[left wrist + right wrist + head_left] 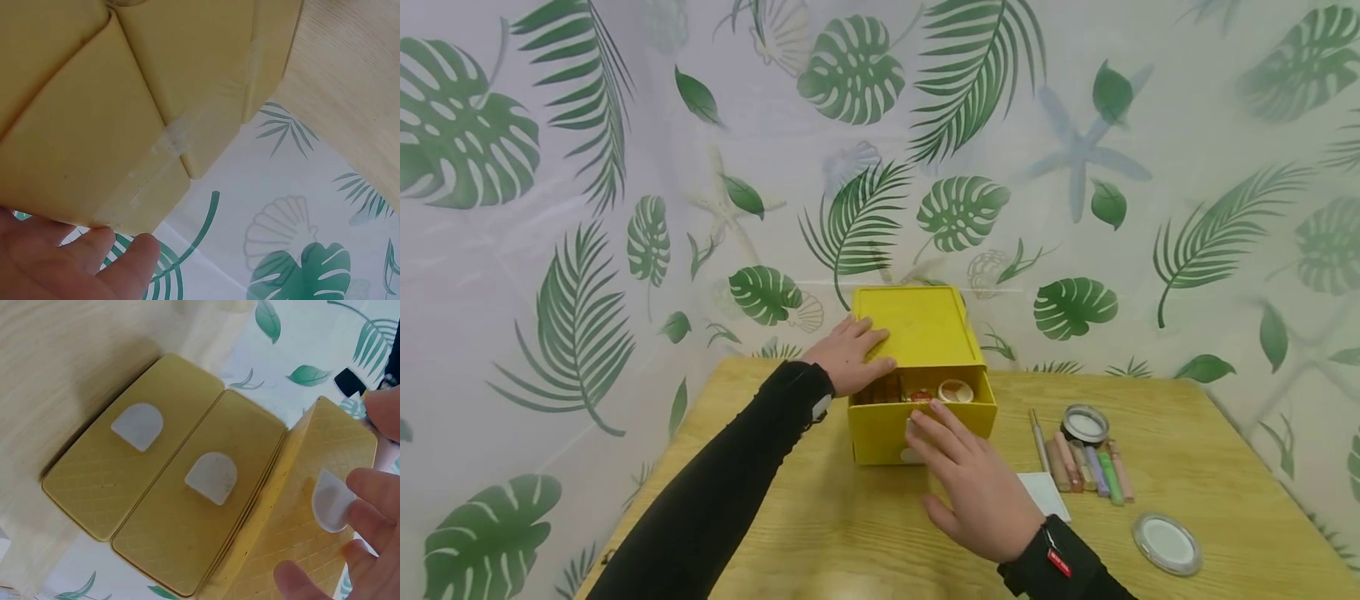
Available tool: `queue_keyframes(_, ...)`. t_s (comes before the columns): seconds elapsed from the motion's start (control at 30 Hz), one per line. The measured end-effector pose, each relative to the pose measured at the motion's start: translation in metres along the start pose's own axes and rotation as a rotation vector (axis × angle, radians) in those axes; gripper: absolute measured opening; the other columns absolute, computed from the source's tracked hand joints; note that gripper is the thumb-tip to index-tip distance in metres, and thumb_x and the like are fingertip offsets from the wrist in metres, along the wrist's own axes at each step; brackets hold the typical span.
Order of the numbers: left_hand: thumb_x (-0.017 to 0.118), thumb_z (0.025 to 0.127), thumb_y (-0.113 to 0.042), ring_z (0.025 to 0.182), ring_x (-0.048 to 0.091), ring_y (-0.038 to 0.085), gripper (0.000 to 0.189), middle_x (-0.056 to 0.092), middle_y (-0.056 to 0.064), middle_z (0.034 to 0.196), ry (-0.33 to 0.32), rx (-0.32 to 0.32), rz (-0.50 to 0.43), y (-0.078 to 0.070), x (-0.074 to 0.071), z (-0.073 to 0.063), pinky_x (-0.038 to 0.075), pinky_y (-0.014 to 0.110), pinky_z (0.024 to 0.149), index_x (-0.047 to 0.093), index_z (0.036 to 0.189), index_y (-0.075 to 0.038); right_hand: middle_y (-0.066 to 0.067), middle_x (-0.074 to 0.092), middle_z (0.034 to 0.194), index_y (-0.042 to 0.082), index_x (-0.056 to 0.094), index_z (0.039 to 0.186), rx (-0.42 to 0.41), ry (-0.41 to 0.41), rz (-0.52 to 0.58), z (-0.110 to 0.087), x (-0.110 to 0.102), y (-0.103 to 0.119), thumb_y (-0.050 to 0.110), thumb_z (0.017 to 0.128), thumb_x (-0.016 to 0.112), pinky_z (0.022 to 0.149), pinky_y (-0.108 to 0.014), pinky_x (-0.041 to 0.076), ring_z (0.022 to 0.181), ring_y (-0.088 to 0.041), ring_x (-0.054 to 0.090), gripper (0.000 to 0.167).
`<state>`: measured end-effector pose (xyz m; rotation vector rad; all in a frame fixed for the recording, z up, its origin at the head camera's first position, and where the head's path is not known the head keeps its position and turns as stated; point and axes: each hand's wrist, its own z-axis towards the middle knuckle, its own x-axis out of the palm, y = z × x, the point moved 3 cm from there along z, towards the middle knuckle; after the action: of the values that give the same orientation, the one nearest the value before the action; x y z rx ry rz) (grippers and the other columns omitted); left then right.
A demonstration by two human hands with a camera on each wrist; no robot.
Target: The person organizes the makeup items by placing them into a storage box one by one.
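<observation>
A yellow drawer box [917, 325] stands on the table with its top drawer [880, 442] pulled out. Inside the drawer lie a round compact [956, 391] with a pale rim and a red-and-gold item [919, 396]. My left hand [847, 354] rests on the box's upper left edge, fingers extended; its fingertips show along the box's side in the left wrist view. At the drawer's front is my right hand [973, 483], fingers loosely extended. From the right wrist view, its fingertips are right by the white half-round handle [332, 501]. Two lower drawers with similar handles are closed.
Right of the box lie several coloured cosmetic tubes [1093, 471], a slim pencil-like stick [1040, 440], a round clear-lidded case [1086, 423] and a white square item [1043, 495]. A round silver-rimmed disc [1167, 543] sits nearer the table's right edge. A leaf-patterned curtain [880, 142] hangs behind.
</observation>
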<state>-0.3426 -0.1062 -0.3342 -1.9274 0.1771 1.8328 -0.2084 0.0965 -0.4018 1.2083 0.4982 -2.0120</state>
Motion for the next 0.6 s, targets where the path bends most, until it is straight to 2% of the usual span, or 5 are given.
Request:
queue_keyframes(0.2, 0.041, 0.105, -0.055, 0.154, 0.013, 0.032, 0.065, 0.025, 0.011, 0.166, 0.005, 0.012, 0.025, 0.0, -0.002, 0.0, 0.014, 0.047, 0.124, 0.037, 0.159, -0.019, -0.013, 0.037, 0.16, 0.006, 0.056, 0.145, -0.014, -0.004, 0.009, 0.014, 0.006, -0.012, 0.022, 0.086, 0.077, 0.089, -0.046, 0.055, 0.153, -0.031, 0.016, 0.065)
queue_keyframes(0.47, 0.04, 0.105, -0.055, 0.154, 0.014, 0.033, 0.065, 0.026, 0.012, 0.165, 0.001, 0.028, 0.04, -0.001, -0.003, -0.002, 0.013, 0.047, 0.124, 0.037, 0.159, -0.018, -0.013, 0.037, 0.159, 0.008, 0.061, 0.14, 0.028, 0.03, -0.007, 0.03, 0.014, -0.027, 0.025, 0.088, 0.077, 0.103, -0.051, 0.049, 0.154, -0.03, 0.013, 0.057)
queue_keyframes(0.6, 0.041, 0.105, -0.055, 0.154, 0.014, 0.032, 0.065, 0.027, 0.012, 0.165, -0.002, 0.031, 0.047, -0.002, -0.002, -0.002, 0.014, 0.046, 0.124, 0.038, 0.159, -0.018, -0.012, 0.038, 0.159, 0.008, 0.062, 0.139, 0.045, 0.033, -0.01, 0.036, 0.015, -0.032, 0.027, 0.088, 0.078, 0.103, -0.051, 0.049, 0.154, -0.031, 0.014, 0.056)
